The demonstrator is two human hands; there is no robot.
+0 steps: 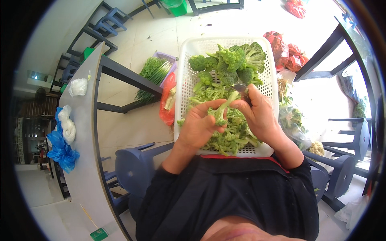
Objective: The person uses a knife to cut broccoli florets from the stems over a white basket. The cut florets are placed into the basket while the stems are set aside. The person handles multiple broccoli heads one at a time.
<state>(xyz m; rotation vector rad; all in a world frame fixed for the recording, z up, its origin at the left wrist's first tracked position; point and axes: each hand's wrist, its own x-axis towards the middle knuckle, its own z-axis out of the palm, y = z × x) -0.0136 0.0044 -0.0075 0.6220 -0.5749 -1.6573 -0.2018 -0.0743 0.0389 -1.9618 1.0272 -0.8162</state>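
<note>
My left hand [200, 123] grips a broccoli floret [224, 110], its head down and its pale stem slanting up to the right. In my right hand [261, 111] is a small knife [240, 87]; its blade shows just beyond the stem's upper end, and the fingers hide most of the handle. Both hands are over a white perforated plastic basket [187, 45]. Whole broccoli heads [232, 60] fill its far part. Cut florets [232, 138] cover the near part, beneath and around my hands.
Left of the basket are a red plastic bag [169, 104] and a lilac crate [173, 60] of green onions and herbs. Red bags [277, 48] and a clear bag of greens [292, 123] lie right. A grey table [81, 126] and blue stools [132, 168] flank me.
</note>
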